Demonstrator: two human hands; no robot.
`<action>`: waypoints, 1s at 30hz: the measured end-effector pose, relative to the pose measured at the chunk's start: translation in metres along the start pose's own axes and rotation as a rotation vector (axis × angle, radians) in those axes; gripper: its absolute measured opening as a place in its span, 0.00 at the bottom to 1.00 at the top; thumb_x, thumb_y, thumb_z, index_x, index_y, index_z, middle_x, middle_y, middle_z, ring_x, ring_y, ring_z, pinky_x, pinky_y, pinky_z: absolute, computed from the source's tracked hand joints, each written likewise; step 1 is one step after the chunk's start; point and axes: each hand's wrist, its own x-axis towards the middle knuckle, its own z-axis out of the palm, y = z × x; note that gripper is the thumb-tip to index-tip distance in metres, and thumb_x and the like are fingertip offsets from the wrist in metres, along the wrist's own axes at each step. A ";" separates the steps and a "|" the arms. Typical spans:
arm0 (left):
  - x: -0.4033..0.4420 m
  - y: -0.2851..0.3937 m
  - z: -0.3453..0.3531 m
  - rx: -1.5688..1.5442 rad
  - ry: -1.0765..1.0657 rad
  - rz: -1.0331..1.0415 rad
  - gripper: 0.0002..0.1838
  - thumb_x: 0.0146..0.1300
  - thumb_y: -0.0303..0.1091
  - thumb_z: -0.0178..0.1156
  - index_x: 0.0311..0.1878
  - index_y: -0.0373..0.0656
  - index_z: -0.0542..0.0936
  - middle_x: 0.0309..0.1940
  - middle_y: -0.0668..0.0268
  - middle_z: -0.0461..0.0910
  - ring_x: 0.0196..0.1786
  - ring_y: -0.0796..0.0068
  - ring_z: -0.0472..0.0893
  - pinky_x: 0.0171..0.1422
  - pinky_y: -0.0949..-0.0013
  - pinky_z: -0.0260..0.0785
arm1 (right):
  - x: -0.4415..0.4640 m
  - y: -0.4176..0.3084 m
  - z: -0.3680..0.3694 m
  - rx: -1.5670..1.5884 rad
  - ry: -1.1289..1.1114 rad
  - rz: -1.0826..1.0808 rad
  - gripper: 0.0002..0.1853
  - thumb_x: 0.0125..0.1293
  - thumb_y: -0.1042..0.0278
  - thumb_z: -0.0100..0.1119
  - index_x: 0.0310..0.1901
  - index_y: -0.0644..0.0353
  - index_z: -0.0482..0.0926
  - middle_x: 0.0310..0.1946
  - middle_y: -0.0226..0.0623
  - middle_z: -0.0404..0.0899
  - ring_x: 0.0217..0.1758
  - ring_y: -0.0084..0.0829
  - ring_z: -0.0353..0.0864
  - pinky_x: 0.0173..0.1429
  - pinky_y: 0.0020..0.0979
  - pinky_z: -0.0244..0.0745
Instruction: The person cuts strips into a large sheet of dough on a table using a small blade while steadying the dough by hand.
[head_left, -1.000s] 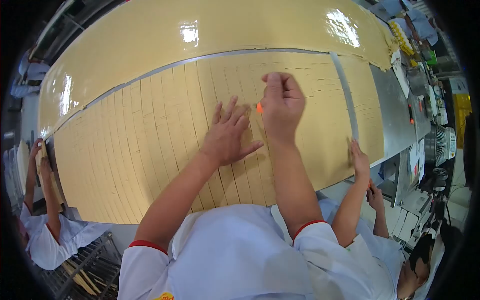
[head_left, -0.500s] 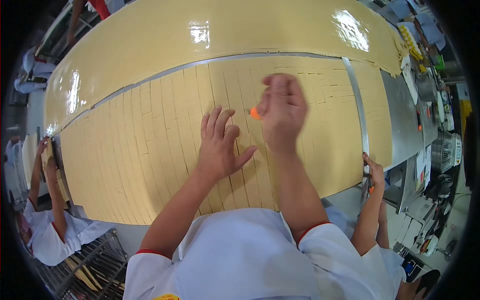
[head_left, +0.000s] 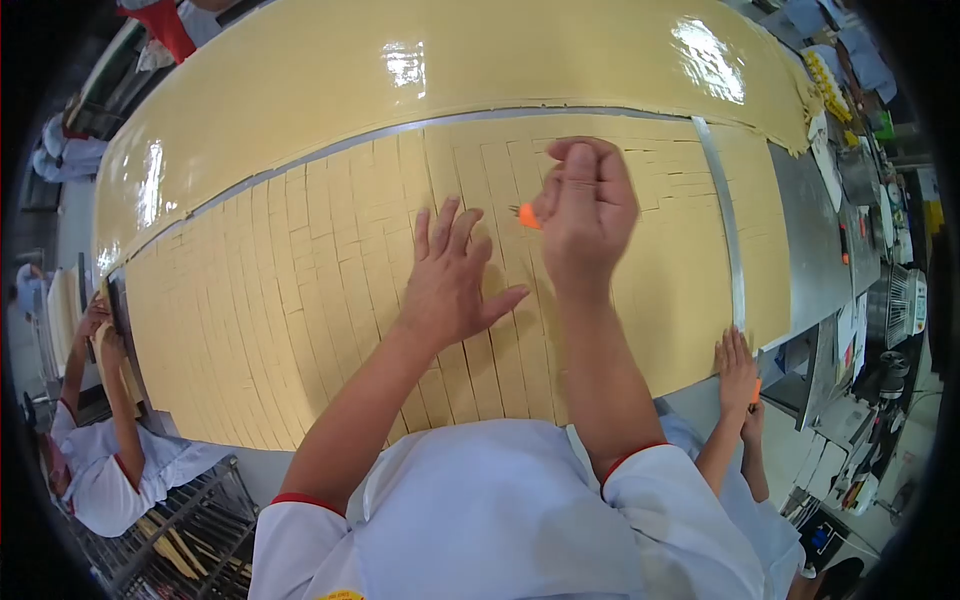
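Note:
A wide pale-yellow, dough-like sheet covers the table in front of me, with long cuts dividing much of it into narrow strips. My left hand is over the strips near the middle, palm down, fingers spread, holding nothing. To its right, my right hand is closed and raised a little above the sheet. From its thumb side sticks out a small orange-handled cutter with a thin metal tip pointing left. Most of the cutter is hidden in the fist.
A long metal strip borders a glossy yellow sheet behind. At right, a co-worker's hand presses a metal ruler; their other hand holds an orange-handled tool. Another person's hands are at the left edge.
My right hand has shifted slightly right with the cutter. My left hand has moved slightly right and its fingers have stretched out. The right co-worker's hand now lies flat on the ruler's end.

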 end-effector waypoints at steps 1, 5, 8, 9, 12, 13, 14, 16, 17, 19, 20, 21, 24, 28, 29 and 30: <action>0.006 0.004 -0.007 -0.038 0.006 -0.015 0.46 0.70 0.73 0.63 0.65 0.32 0.80 0.80 0.51 0.67 0.91 0.47 0.52 0.92 0.28 0.36 | 0.003 0.005 -0.003 -0.026 0.027 -0.043 0.12 0.88 0.66 0.52 0.46 0.64 0.80 0.24 0.21 0.70 0.25 0.12 0.64 0.30 0.23 0.62; 0.012 0.003 0.028 0.004 -0.039 0.066 0.43 0.68 0.73 0.66 0.64 0.38 0.78 0.82 0.52 0.63 0.90 0.42 0.53 0.92 0.27 0.35 | 0.014 0.077 -0.025 -0.105 0.026 0.065 0.13 0.90 0.64 0.51 0.46 0.64 0.79 0.24 0.22 0.70 0.24 0.12 0.64 0.28 0.21 0.60; 0.020 0.009 0.008 -0.036 -0.058 0.036 0.43 0.68 0.73 0.65 0.63 0.37 0.77 0.83 0.53 0.63 0.90 0.41 0.52 0.92 0.26 0.34 | 0.012 0.009 -0.024 0.004 0.063 -0.054 0.12 0.89 0.66 0.51 0.47 0.64 0.79 0.25 0.21 0.71 0.25 0.12 0.64 0.29 0.22 0.62; 0.019 0.011 0.009 -0.041 -0.063 0.035 0.43 0.68 0.73 0.65 0.63 0.37 0.77 0.83 0.53 0.63 0.90 0.41 0.52 0.92 0.26 0.34 | 0.014 0.001 -0.022 -0.019 0.090 -0.093 0.12 0.89 0.65 0.51 0.47 0.64 0.79 0.25 0.21 0.71 0.24 0.11 0.64 0.29 0.22 0.62; 0.026 0.014 0.016 -0.048 -0.034 0.119 0.49 0.70 0.75 0.62 0.70 0.33 0.77 0.83 0.52 0.63 0.92 0.44 0.50 0.92 0.28 0.36 | 0.027 0.078 -0.052 -0.211 0.018 0.004 0.13 0.90 0.64 0.51 0.48 0.64 0.78 0.24 0.22 0.71 0.24 0.11 0.64 0.27 0.21 0.60; 0.025 0.013 0.027 -0.055 -0.073 0.136 0.49 0.69 0.75 0.62 0.70 0.33 0.77 0.84 0.52 0.63 0.92 0.43 0.50 0.93 0.28 0.35 | 0.023 0.068 -0.051 -0.210 0.023 0.002 0.13 0.90 0.64 0.51 0.48 0.64 0.78 0.24 0.22 0.71 0.24 0.11 0.64 0.27 0.21 0.60; 0.028 0.012 0.034 -0.060 -0.105 0.146 0.49 0.69 0.75 0.62 0.69 0.32 0.77 0.85 0.53 0.62 0.92 0.42 0.50 0.93 0.28 0.35 | 0.021 0.047 -0.043 -0.111 0.068 -0.019 0.13 0.89 0.65 0.51 0.47 0.64 0.79 0.24 0.22 0.71 0.24 0.11 0.64 0.28 0.21 0.61; 0.034 0.015 0.022 -0.072 -0.107 0.128 0.46 0.68 0.74 0.64 0.65 0.35 0.78 0.85 0.52 0.61 0.91 0.40 0.50 0.92 0.28 0.35 | 0.018 0.024 -0.032 -0.012 0.117 -0.017 0.12 0.89 0.65 0.52 0.47 0.65 0.79 0.24 0.21 0.71 0.25 0.11 0.63 0.29 0.22 0.61; 0.034 0.017 0.017 -0.083 -0.105 0.116 0.43 0.68 0.73 0.66 0.61 0.37 0.78 0.85 0.52 0.61 0.91 0.39 0.50 0.92 0.28 0.35 | 0.018 0.016 -0.030 -0.001 0.100 -0.049 0.12 0.88 0.66 0.52 0.47 0.65 0.80 0.24 0.21 0.72 0.25 0.11 0.64 0.30 0.22 0.61; 0.041 0.016 0.018 -0.080 -0.055 0.107 0.43 0.68 0.73 0.66 0.61 0.37 0.78 0.85 0.52 0.60 0.91 0.38 0.49 0.92 0.28 0.34 | 0.032 0.041 -0.030 -0.130 0.142 -0.100 0.11 0.87 0.68 0.53 0.47 0.65 0.82 0.26 0.22 0.75 0.27 0.13 0.65 0.33 0.24 0.64; 0.044 0.016 0.020 -0.079 -0.008 0.100 0.42 0.68 0.73 0.66 0.61 0.38 0.79 0.86 0.52 0.59 0.91 0.37 0.49 0.92 0.28 0.33 | 0.035 0.057 -0.035 -0.129 0.147 -0.108 0.11 0.87 0.68 0.53 0.47 0.65 0.82 0.26 0.22 0.75 0.27 0.13 0.65 0.33 0.24 0.64; 0.043 0.013 0.025 -0.081 -0.006 0.105 0.42 0.68 0.73 0.66 0.61 0.38 0.79 0.86 0.52 0.59 0.91 0.37 0.49 0.92 0.28 0.33 | 0.035 0.066 -0.036 -0.174 0.128 -0.058 0.11 0.86 0.68 0.53 0.48 0.65 0.82 0.26 0.22 0.75 0.28 0.13 0.65 0.33 0.24 0.64; 0.042 0.004 0.028 -0.098 -0.047 0.107 0.41 0.67 0.72 0.67 0.58 0.38 0.79 0.85 0.50 0.58 0.91 0.35 0.47 0.93 0.29 0.32 | 0.029 0.036 -0.027 -0.241 0.118 -0.070 0.11 0.86 0.67 0.54 0.47 0.65 0.82 0.27 0.22 0.75 0.28 0.13 0.66 0.33 0.24 0.65; 0.032 0.002 0.001 -0.124 0.008 0.027 0.40 0.66 0.73 0.68 0.56 0.39 0.80 0.86 0.52 0.58 0.92 0.37 0.45 0.92 0.28 0.32 | 0.023 0.036 -0.011 -0.024 0.076 -0.080 0.12 0.87 0.66 0.54 0.45 0.64 0.82 0.24 0.20 0.71 0.25 0.12 0.64 0.29 0.23 0.62; 0.027 -0.001 0.004 -0.126 0.062 0.012 0.42 0.66 0.74 0.67 0.57 0.39 0.81 0.87 0.52 0.58 0.92 0.39 0.44 0.92 0.27 0.33 | 0.029 0.082 -0.017 -0.092 0.072 -0.042 0.12 0.87 0.66 0.54 0.46 0.64 0.81 0.23 0.20 0.69 0.24 0.11 0.63 0.28 0.22 0.61; 0.023 -0.004 0.010 -0.127 0.062 0.011 0.42 0.66 0.74 0.67 0.57 0.39 0.81 0.87 0.52 0.58 0.92 0.39 0.44 0.92 0.27 0.33 | 0.029 0.083 -0.017 -0.075 0.070 0.029 0.12 0.88 0.65 0.53 0.47 0.64 0.80 0.23 0.19 0.69 0.24 0.11 0.62 0.28 0.22 0.61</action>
